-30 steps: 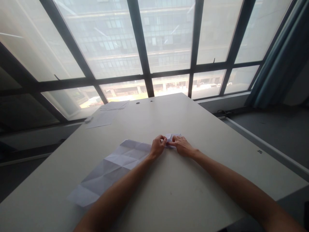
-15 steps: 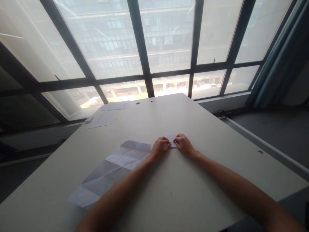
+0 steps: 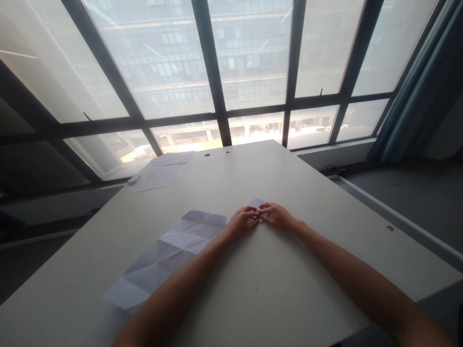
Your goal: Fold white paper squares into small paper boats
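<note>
A small folded piece of white paper (image 3: 256, 201) lies on the table between my two hands, mostly covered by the fingers. From its left side, my left hand (image 3: 243, 220) grips it with the fingers closed. On the other side my right hand (image 3: 277, 215) holds it, thumb and fingers pinched at the near part. The fingertips of both hands nearly meet over the paper. Beside my left forearm lies a large creased sheet of white paper (image 3: 173, 248), partly hidden under that arm.
Several flat paper sheets (image 3: 155, 176) lie at the table's far left, with a small crumpled whitish thing (image 3: 133, 180) at their edge. The white table (image 3: 231, 176) reaches toward large windows. A blue curtain (image 3: 408, 91) hangs at the right.
Both hands have drawn closer together over the folded paper. The paper has turned, with one corner now pointing away from me. The creased sheet has stayed in place.
</note>
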The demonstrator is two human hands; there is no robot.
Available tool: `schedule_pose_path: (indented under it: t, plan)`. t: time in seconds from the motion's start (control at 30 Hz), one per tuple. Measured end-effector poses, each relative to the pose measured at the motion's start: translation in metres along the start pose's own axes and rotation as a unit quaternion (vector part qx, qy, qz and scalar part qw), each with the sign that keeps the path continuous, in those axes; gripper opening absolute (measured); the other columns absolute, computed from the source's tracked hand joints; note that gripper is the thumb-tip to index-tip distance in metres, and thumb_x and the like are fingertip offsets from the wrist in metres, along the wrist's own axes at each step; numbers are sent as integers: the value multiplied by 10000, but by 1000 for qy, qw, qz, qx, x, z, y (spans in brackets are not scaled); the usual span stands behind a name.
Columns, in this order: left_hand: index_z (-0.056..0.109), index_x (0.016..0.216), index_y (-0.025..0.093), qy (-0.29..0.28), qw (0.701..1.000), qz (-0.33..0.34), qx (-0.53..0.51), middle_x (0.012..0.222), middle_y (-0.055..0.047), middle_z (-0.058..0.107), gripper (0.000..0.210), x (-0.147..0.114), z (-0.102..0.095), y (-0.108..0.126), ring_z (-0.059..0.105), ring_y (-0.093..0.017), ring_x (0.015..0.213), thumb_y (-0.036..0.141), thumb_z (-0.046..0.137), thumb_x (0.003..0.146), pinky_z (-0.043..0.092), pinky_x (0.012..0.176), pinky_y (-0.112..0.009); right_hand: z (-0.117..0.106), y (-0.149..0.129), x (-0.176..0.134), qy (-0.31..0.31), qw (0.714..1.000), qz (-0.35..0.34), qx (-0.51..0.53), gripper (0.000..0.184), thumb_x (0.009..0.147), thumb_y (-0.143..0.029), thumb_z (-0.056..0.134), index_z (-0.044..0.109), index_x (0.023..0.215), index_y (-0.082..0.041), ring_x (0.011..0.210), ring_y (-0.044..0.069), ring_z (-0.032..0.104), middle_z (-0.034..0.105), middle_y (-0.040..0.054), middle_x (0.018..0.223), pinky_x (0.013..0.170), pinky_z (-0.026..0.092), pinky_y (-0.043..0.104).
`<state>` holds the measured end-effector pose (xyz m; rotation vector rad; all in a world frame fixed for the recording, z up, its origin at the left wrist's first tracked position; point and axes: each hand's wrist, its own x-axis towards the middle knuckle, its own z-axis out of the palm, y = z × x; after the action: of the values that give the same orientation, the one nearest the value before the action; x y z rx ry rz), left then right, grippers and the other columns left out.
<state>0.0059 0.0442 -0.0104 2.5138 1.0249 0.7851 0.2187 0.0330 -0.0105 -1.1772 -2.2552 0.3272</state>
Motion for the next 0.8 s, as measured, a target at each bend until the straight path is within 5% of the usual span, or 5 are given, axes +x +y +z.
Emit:
schedule_pose_path:
  t: [0.2, 0.43, 0.63, 0.8]
  plan:
    - [738, 1070, 297, -12, 1000, -5, 1, 1089, -45, 698, 264, 3, -5, -5, 620, -222, 1022, 336, 720, 809, 460, 941, -332, -20, 2, -3, -54, 996, -66, 34, 481, 758, -371, 759, 662, 1221, -286, 1141, 239, 586, 628, 78, 1251, 1014, 418, 373]
    - [756, 970, 262, -1, 1000, -9, -5, 1010, -52, 719, 220, 3, -7, 2, 625, -208, 952, 324, 550, 929, 447, 912, -344, -16, 2, -1, -17, 996, -54, 64, 192, 866, -244, 633, 754, 1012, -269, 1000, 201, 632, 708, 51, 1080, 929, 456, 340]
    - [747, 940, 234, 18, 999, -25, -30, 930, -55, 718, 230, 4, -8, 6, 627, -216, 883, 233, 521, 900, 462, 840, -328, -13, 2, -1, 2, 996, -63, 68, 161, 842, -190, 621, 747, 935, -228, 937, 195, 637, 726, 50, 993, 877, 464, 311]
    - [723, 1009, 203, 46, 995, -65, -63, 944, -66, 716, 257, 5, -8, 9, 637, -225, 892, 219, 490, 903, 480, 847, -337, -7, 3, 1, 43, 997, 16, 55, 214, 910, -237, 523, 715, 832, -185, 691, 165, 600, 697, 37, 767, 677, 454, 269]
